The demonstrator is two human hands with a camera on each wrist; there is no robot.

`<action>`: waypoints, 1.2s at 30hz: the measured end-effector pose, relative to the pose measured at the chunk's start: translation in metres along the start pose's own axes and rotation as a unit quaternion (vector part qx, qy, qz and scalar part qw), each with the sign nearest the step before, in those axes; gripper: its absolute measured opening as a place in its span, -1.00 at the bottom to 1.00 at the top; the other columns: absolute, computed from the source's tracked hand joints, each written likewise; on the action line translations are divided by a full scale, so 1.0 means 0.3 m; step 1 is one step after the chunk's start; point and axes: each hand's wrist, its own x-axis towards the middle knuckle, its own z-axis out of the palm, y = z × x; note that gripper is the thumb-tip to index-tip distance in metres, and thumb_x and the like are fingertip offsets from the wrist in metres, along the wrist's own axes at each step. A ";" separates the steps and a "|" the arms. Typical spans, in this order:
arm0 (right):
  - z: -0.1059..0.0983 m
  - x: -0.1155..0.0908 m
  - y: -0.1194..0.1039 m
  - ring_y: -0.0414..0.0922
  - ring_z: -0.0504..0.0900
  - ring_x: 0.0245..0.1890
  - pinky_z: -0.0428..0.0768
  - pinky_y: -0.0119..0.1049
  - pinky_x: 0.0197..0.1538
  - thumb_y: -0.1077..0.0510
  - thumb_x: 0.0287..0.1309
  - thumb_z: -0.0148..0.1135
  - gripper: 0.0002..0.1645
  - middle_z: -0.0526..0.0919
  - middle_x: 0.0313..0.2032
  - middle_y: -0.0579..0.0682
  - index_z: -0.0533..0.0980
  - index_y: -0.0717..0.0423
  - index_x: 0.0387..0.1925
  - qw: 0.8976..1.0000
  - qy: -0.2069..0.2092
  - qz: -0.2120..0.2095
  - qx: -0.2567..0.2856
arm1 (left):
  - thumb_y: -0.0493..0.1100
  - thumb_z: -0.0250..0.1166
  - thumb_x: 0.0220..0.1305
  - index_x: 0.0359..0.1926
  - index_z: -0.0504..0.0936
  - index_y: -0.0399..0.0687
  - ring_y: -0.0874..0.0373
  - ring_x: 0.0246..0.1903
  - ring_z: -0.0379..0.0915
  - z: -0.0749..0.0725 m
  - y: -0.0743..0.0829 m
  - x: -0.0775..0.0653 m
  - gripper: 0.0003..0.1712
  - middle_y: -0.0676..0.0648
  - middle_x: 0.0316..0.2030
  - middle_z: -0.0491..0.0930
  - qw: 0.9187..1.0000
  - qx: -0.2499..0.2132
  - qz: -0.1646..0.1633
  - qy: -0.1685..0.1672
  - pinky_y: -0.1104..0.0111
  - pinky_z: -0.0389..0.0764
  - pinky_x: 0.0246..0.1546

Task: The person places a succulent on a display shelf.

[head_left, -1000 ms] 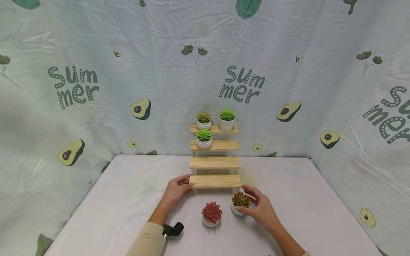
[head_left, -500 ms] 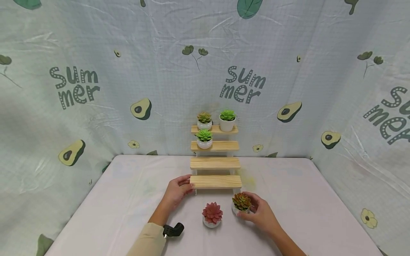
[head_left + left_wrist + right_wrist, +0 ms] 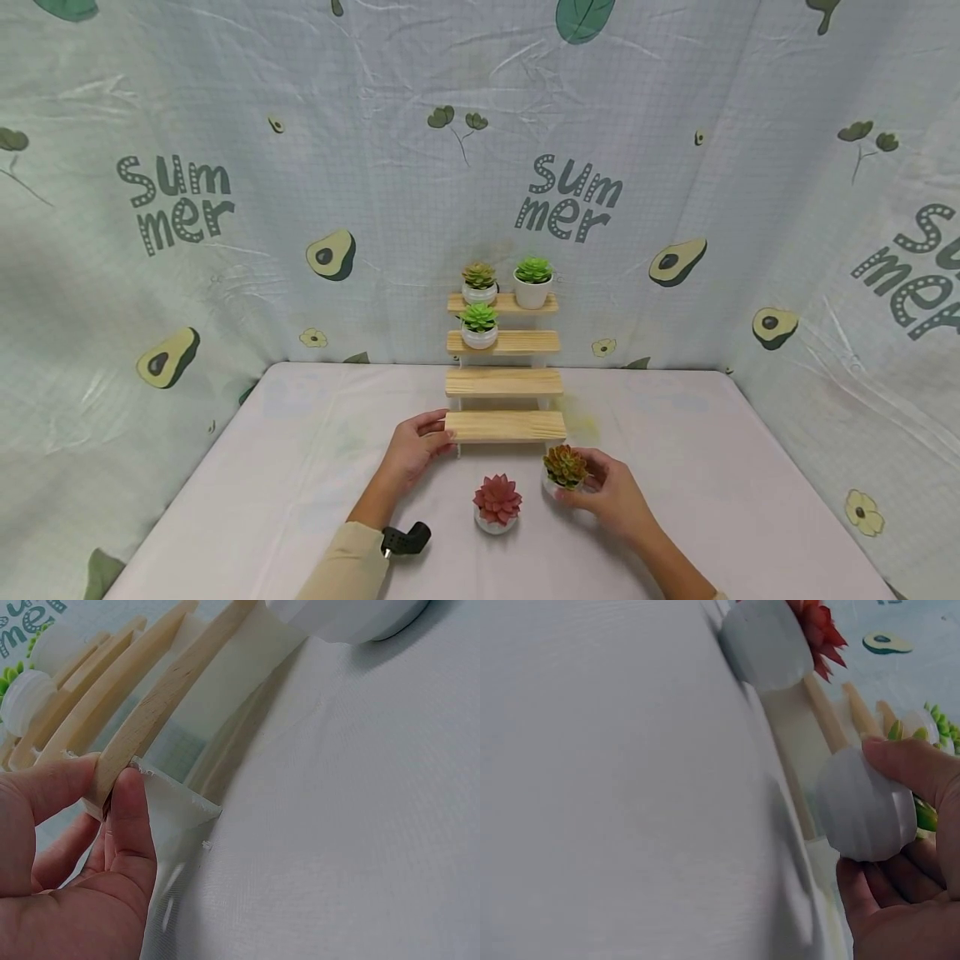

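Left fingers (image 3: 130, 814) pinch shelf (image 3: 506, 427); white cloth (image 3: 660, 450), avocado-print backdrop (image 3: 390, 183).

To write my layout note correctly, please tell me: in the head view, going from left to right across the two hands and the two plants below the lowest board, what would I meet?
Left hand → potted red succulent → potted orange-brown succulent → right hand.
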 end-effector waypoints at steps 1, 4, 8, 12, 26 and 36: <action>-0.001 0.004 -0.004 -0.02 0.64 0.18 0.70 -0.31 0.14 0.18 -0.13 0.68 -0.20 0.67 0.16 0.14 0.56 0.19 0.21 1.000 0.001 -0.001 0.002 | -0.45 0.30 0.32 0.32 0.49 -0.37 0.14 -0.20 0.63 0.000 0.000 0.000 -0.46 -0.29 0.03 0.59 1.000 -0.001 0.001 0.000 0.32 0.77 -0.13; -0.002 0.017 -0.020 0.00 0.64 0.18 0.71 -0.30 0.12 0.20 -0.14 0.68 -0.19 0.67 0.16 0.15 0.56 0.18 0.22 1.000 -0.003 -0.006 0.017 | -0.46 0.29 0.33 0.32 0.49 -0.37 0.14 -0.20 0.63 -0.002 0.000 0.001 -0.46 -0.29 0.02 0.59 1.000 -0.005 0.004 0.000 0.33 0.77 -0.13; -0.004 0.029 -0.049 0.00 0.63 0.21 0.70 -0.32 0.13 0.16 -0.11 0.68 -0.18 0.65 0.20 0.16 0.54 0.17 0.24 1.000 -0.008 -0.013 0.026 | -0.46 0.29 0.33 0.32 0.49 -0.36 0.14 -0.20 0.63 -0.002 0.000 0.001 -0.46 -0.28 0.01 0.60 1.000 -0.007 0.004 0.000 0.33 0.77 -0.12; -0.004 0.044 -0.080 -0.01 0.63 0.21 0.67 -0.34 0.16 0.11 -0.09 0.67 -0.16 0.65 0.21 0.14 0.53 0.16 0.26 0.999 -0.012 -0.023 0.022 | -0.46 0.28 0.33 0.32 0.49 -0.37 0.14 -0.20 0.63 -0.003 -0.002 0.002 -0.46 -0.28 0.01 0.60 1.000 -0.009 0.006 -0.001 0.33 0.77 -0.13; -0.010 0.133 -0.160 0.03 0.64 0.21 0.65 -0.31 0.22 0.10 -0.04 0.65 -0.19 0.65 0.20 0.20 0.53 0.22 0.26 0.998 0.002 -0.060 0.028 | -0.45 0.29 0.33 0.32 0.50 -0.35 0.15 -0.21 0.63 -0.006 -0.005 0.002 -0.46 -0.25 -0.02 0.60 1.000 -0.008 0.005 0.000 0.33 0.77 -0.13; -0.013 0.209 -0.192 0.05 0.61 0.23 0.58 -0.18 0.32 0.07 0.00 0.63 -0.19 0.63 0.22 0.18 0.53 0.18 0.29 0.998 0.023 -0.058 0.022 | -0.45 0.29 0.33 0.32 0.49 -0.37 0.14 -0.20 0.63 -0.004 -0.009 0.005 -0.47 -0.27 0.00 0.60 1.000 -0.004 0.007 -0.004 0.33 0.77 -0.14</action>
